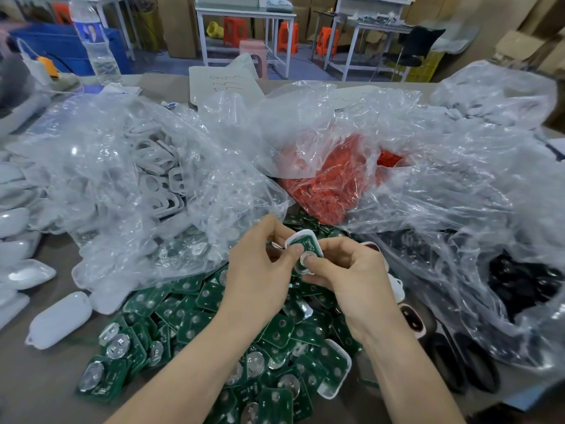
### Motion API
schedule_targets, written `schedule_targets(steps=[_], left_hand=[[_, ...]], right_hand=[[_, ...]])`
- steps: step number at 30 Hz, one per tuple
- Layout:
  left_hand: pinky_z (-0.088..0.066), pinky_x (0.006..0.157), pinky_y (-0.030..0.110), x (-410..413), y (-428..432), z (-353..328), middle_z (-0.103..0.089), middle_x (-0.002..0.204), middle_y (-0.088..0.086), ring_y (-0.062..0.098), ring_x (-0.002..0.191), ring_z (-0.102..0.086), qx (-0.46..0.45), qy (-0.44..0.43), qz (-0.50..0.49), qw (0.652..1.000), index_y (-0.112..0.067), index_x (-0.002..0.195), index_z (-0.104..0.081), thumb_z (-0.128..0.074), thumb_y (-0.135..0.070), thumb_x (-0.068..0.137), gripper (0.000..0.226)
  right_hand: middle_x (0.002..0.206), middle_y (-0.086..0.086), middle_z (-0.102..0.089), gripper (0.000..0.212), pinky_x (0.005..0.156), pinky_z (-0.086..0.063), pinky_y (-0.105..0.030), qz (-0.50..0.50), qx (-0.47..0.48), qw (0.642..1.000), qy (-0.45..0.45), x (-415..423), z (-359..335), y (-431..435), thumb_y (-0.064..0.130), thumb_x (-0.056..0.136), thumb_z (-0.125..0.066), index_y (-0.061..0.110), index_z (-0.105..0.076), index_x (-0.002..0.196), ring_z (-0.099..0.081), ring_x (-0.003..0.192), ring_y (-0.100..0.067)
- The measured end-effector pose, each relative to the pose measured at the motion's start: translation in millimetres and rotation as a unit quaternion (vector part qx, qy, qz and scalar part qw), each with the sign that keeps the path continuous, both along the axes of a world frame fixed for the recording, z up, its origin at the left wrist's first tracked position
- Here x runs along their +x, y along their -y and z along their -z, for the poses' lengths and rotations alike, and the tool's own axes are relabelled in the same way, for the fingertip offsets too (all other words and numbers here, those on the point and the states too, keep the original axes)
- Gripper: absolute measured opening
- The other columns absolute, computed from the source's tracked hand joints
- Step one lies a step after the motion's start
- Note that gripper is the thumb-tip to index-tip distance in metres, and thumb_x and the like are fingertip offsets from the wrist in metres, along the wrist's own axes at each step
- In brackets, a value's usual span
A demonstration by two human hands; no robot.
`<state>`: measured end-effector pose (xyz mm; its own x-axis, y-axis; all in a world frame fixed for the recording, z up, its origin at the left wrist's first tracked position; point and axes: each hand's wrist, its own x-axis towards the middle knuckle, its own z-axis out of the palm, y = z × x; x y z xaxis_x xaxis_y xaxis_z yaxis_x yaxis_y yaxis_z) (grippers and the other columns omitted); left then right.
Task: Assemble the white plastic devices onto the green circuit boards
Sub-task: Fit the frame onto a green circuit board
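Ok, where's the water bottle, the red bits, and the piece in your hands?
water bottle (91, 33), head view, on its label.
red bits (324, 185), head view, middle of the heap.
held piece (308, 242), head view, on its green board.

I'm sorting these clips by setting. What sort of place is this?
Probably a small electronics assembly workshop: a heap of loose green circuit boards, a clear plastic bag of white plastic frames, white metal workbenches behind. The left hand and right hand pinch a white plastic shell holding one board.
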<state>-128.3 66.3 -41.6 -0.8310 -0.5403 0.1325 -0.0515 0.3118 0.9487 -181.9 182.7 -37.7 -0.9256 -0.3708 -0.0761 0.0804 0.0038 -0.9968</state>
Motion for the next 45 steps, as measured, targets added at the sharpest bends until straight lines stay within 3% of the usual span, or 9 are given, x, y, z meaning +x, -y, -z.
schedule_targets(steps=[8,18,25,28,30,33,36,42,45], left_hand=[[-0.044,0.061,0.012,0.6,-2.6,-3.6,-0.067,0.083,-0.011,0.007,0.074,-0.062,0.005,-0.011,-0.001,1.0,-0.032,0.076,-0.057,-0.068,-0.018,0.088,0.021],[-0.048,0.076,0.021,-0.9,-1.3,-6.1,-0.072,0.087,-0.012,0.005,0.085,-0.065,0.07,0.027,0.019,0.997,-0.029,0.089,-0.07,-0.067,-0.02,0.089,0.01],[-0.046,0.06,0.013,1.1,-3.4,-4.0,-0.069,0.077,-0.004,0.011,0.071,-0.064,0.025,-0.012,0.007,1.0,-0.027,0.084,-0.064,-0.067,-0.016,0.088,0.013],[-0.048,0.07,0.014,1.0,-5.1,-6.6,-0.07,0.085,-0.006,0.009,0.08,-0.066,0.079,-0.035,0.015,0.996,-0.027,0.093,-0.066,-0.067,-0.013,0.089,0.014],[-0.052,0.083,0.025,0.6,-6.1,-8.0,-0.071,0.093,-0.007,0.013,0.092,-0.068,0.14,-0.046,0.004,0.989,-0.027,0.099,-0.066,-0.069,-0.017,0.088,0.015],[-0.057,0.085,0.031,1.8,-6.6,-11.7,-0.075,0.096,0.004,0.02,0.095,-0.071,0.301,-0.078,0.053,0.949,-0.015,0.098,-0.073,-0.067,-0.016,0.085,0.014],[-0.058,0.079,0.023,3.3,-7.1,-16.6,-0.075,0.1,0.013,0.019,0.093,-0.073,0.437,-0.112,0.12,0.884,-0.003,0.106,-0.071,-0.064,-0.017,0.074,0.035],[-0.055,0.092,0.033,2.1,-6.2,-16.0,-0.074,0.107,0.007,0.019,0.103,-0.07,0.395,-0.099,0.114,0.906,-0.011,0.119,-0.065,-0.065,-0.014,0.072,0.047],[-0.058,0.085,0.03,2.0,-5.2,-16.8,-0.075,0.102,0.01,0.022,0.096,-0.07,0.385,-0.104,0.112,0.91,-0.016,0.114,-0.068,-0.067,-0.015,0.071,0.043]], right_hand=[[0.076,0.0,-0.073,0.012,0.065,-0.056,-0.022,-0.01,0.009,1.0,-0.001,-0.9,-3.8,-1.1,0.001,0.08,-0.073,0.01,-0.07,0.087,-0.068,0.069,-0.008],[0.075,-0.005,-0.072,0.015,0.064,-0.056,-0.022,-0.006,-0.018,0.999,0.036,0.2,-8.3,-3.2,-0.002,0.079,-0.073,0.005,-0.069,0.091,-0.069,0.07,-0.016],[0.077,-0.003,-0.072,0.012,0.07,-0.058,-0.029,0.007,0.061,0.997,-0.052,5.5,-10.8,2.3,0.005,0.082,-0.072,0.015,-0.07,0.089,-0.069,0.071,-0.014],[0.079,0.008,-0.071,0.017,0.071,-0.054,-0.02,0.028,0.085,0.987,-0.133,6.8,-13.4,0.6,0.009,0.082,-0.073,0.024,-0.067,0.087,-0.067,0.072,-0.008],[0.078,0.009,-0.067,0.022,0.068,-0.047,-0.011,0.082,0.124,0.948,-0.282,9.4,-13.1,-0.3,0.005,0.08,-0.074,0.023,-0.064,0.087,-0.063,0.073,-0.007],[0.084,-0.003,-0.061,0.026,0.069,-0.043,-0.014,0.143,0.199,0.825,-0.509,12.3,-4.0,-0.4,-0.008,0.069,-0.078,0.006,-0.067,0.087,-0.055,0.073,-0.014],[0.086,-0.009,-0.059,0.028,0.071,-0.039,-0.019,0.174,0.216,0.776,-0.567,9.1,2.8,-2.6,-0.013,0.063,-0.081,0.003,-0.068,0.083,-0.047,0.083,-0.019],[0.099,-0.007,-0.056,0.03,0.08,-0.042,-0.02,0.118,0.193,0.798,-0.559,7.4,6.4,-7.4,-0.003,0.067,-0.082,0.007,-0.067,0.092,-0.048,0.095,-0.019],[0.111,0.005,-0.053,0.029,0.086,-0.05,-0.025,0.093,0.104,0.88,-0.454,9.1,4.4,-12.3,0.017,0.074,-0.076,0.02,-0.065,0.102,-0.055,0.106,-0.013]])
